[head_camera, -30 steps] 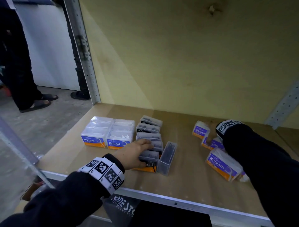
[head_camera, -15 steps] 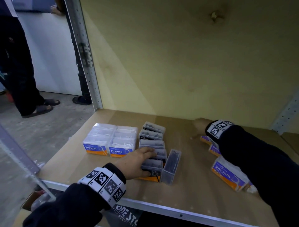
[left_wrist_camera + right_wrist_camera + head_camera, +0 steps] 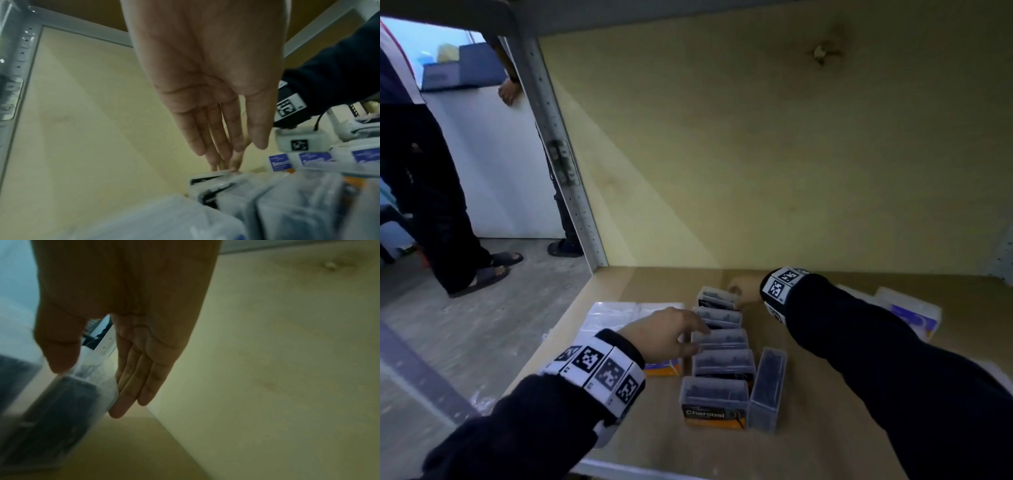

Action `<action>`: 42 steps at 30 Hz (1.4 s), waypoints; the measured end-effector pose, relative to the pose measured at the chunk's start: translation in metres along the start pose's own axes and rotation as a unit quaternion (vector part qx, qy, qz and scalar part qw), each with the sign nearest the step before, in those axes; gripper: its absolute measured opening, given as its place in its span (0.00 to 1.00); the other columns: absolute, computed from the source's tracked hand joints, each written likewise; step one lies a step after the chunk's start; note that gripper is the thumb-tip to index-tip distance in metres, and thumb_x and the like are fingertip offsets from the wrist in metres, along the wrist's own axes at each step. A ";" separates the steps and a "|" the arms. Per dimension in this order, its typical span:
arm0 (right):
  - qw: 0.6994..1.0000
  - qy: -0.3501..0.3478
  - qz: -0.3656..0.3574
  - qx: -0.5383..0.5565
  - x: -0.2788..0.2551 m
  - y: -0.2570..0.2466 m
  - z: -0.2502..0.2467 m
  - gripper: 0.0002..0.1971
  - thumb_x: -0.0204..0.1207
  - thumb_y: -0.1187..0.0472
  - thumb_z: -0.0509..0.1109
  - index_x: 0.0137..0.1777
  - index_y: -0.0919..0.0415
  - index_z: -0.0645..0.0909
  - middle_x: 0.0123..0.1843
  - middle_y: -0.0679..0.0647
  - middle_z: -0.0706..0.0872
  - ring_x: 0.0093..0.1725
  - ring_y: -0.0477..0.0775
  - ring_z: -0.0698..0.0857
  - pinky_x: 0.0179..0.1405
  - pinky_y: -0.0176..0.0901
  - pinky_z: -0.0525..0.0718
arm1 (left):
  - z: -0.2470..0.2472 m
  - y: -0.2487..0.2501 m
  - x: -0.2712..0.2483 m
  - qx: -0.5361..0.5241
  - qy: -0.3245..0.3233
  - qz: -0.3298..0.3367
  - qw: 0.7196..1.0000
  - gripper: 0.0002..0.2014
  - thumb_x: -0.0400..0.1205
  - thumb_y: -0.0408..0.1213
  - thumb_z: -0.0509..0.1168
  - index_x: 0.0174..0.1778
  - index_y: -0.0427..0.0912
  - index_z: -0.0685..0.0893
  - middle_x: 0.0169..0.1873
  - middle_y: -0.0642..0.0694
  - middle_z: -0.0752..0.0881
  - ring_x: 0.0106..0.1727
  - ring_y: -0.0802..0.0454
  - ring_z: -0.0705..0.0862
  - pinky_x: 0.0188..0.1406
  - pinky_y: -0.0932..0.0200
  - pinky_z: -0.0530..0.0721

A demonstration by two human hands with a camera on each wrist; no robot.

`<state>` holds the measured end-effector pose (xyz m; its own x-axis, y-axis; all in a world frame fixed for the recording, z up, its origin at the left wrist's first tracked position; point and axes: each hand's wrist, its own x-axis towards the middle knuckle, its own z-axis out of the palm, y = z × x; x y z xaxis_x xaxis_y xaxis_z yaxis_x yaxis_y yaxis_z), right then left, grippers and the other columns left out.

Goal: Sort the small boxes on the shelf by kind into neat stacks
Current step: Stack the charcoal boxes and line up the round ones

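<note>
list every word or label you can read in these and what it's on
"Charcoal": label of the front dark box, head view.
"Smoo", cut off: purple label of a white box, left wrist view.
Small print on those labels, and the neighbouring purple labels: too blurred to read.
Wrist bands: code squares only, no words.

Black sleeves (image 3: 517,428), white fiducial-marker wristbands (image 3: 599,370)

Boxes on the shelf (image 3: 825,431), placed from the Charcoal row (image 3: 722,363).
A block of boxes (image 3: 616,313) lies just left of the row. One box on edge (image 3: 768,387) stands just beside its front right, and the Smooth boxes (image 3: 914,313) lie well to its right.
</note>
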<state>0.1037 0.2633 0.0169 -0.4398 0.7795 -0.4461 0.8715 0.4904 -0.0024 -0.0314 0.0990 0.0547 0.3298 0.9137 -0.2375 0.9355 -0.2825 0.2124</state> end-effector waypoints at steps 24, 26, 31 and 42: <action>0.999 0.015 0.040 -0.015 -0.046 0.074 0.011 0.22 0.72 0.65 0.74 0.66 0.71 0.80 0.60 0.64 0.86 0.50 0.60 0.83 0.43 0.46 0.77 | -0.023 0.004 0.113 0.126 -0.143 -0.052 0.980 0.26 0.80 0.39 0.69 0.72 0.33 0.74 0.71 0.38 0.78 0.70 0.42 0.78 0.65 0.57 0.76; 0.999 0.003 0.027 -0.016 -0.049 0.075 0.011 0.22 0.71 0.66 0.75 0.66 0.70 0.81 0.63 0.64 0.86 0.56 0.61 0.85 0.52 0.50 0.83 | -0.023 0.008 0.119 0.123 -0.141 -0.046 0.981 0.26 0.80 0.38 0.69 0.72 0.33 0.74 0.71 0.38 0.78 0.70 0.42 0.78 0.60 0.58 0.75; 1.000 0.005 0.004 0.017 -0.054 0.079 0.012 0.22 0.71 0.68 0.75 0.65 0.71 0.80 0.62 0.62 0.85 0.48 0.53 0.76 0.41 0.43 0.76 | -0.020 0.014 0.126 0.119 -0.125 -0.036 0.984 0.26 0.79 0.39 0.70 0.72 0.33 0.75 0.70 0.38 0.79 0.69 0.42 0.79 0.63 0.57 0.76; 0.996 0.030 -0.018 0.078 -0.068 0.072 0.017 0.26 0.73 0.68 0.73 0.71 0.67 0.75 0.70 0.61 0.79 0.68 0.60 0.79 0.62 0.45 0.79 | -0.016 0.013 0.115 0.044 -0.102 -0.035 0.993 0.27 0.80 0.36 0.68 0.76 0.37 0.71 0.74 0.41 0.76 0.74 0.45 0.76 0.71 0.55 0.74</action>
<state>0.1994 0.2391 0.0318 -0.4796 0.7865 -0.3890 0.8760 0.4553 -0.1593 0.0168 0.2050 0.0450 0.2732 0.8566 -0.4377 0.9618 -0.2522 0.1068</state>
